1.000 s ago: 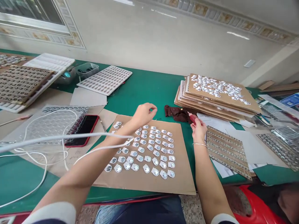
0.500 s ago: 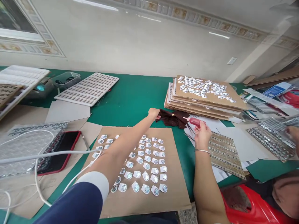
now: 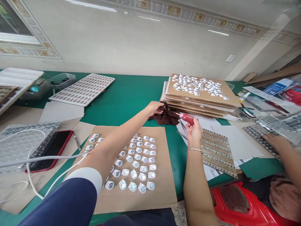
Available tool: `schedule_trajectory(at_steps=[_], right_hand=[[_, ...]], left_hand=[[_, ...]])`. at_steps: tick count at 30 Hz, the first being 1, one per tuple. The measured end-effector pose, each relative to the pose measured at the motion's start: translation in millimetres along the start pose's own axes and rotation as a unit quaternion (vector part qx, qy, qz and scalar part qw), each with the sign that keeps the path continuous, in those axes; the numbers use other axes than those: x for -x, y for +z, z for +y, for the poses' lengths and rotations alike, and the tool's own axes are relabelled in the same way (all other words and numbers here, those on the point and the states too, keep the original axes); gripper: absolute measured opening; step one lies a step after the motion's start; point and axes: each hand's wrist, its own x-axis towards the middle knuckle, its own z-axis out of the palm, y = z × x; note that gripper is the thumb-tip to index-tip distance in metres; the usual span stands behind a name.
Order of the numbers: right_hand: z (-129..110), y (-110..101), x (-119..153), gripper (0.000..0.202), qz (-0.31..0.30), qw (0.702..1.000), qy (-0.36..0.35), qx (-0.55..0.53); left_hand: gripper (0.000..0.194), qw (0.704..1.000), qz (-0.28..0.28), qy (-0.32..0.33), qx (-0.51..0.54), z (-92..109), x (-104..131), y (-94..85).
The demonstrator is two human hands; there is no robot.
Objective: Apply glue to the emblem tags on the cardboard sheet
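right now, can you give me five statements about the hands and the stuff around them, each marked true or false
1. The left hand grips a dark brown cloth. True.
2. The right hand holds a pair of scissors. False: it holds a red bottle.
3. A phone lies left of the cardboard sheet in front of the person. True.
4. The cardboard stack sits at the far left end of the table. False: it is on the far side, right of centre.
5. The white pieces on the cardboard sheet all lie in one single row. False: they lie in several rows.
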Motion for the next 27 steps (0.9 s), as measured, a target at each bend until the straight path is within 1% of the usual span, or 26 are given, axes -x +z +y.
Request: schedule_trajectory(at_steps=[2,4,7,10,12,16,18,20,22,24,25,26,27], right_hand=[[4,4,3,0.038,-0.014,1.0,0.012,-0.005],[6,4,3,0.039,-0.021,1.0,0.019,-0.01],[8,3,2,0.04,-0.023,0.999,0.022,-0.016],[8,4,2,0.042,-0.027,0.999,0.019,-0.02],[7,5,4,0.041,-0.033,0.999,0.015,-0.02],[6,10,13,0.038,-0.051,0.998,0.004,-0.021],[8,13,19,0.037,-0.072,0.997,-0.005,-0.028],[12,17,27,0.035,-0.111,0.993,-0.01,-0.03],[17,21,37,0.037,-0.146,0.989,-0.026,-0.017],[22,26,46,0.042,-0.154,0.986,-0.068,0.003],[24,28,49,0.043,-0.15,0.985,-0.086,0.005],[24,29,51,0.042,-0.14,0.986,-0.093,0.0],[24,30,52,0.039,-0.126,0.988,-0.085,-0.01]], left_hand=[[0.012,0.999,-0.048,0.014,-0.008,6,9,17.2],[0.013,0.995,-0.089,0.023,-0.029,8,17,28.9],[0.009,0.988,-0.127,0.04,-0.072,7,26,35.9],[0.009,0.983,-0.132,0.066,-0.113,3,29,37.1],[0.008,0.98,-0.113,0.092,-0.137,-1,28,38.4],[0.021,0.969,-0.041,0.149,-0.191,-7,24,42.0],[0.023,0.959,-0.006,0.173,-0.224,-7,23,42.4],[0.022,0.947,0.025,0.196,-0.255,-7,24,41.7],[0.018,0.921,0.055,0.238,-0.303,-8,25,41.1],[0.015,0.87,0.08,0.307,-0.378,-10,24,40.9],[0.015,0.85,0.089,0.332,-0.4,-11,23,40.8],[0.016,0.841,0.099,0.342,-0.408,-12,22,40.5],[0.016,0.852,0.106,0.328,-0.393,-12,19,39.5]])
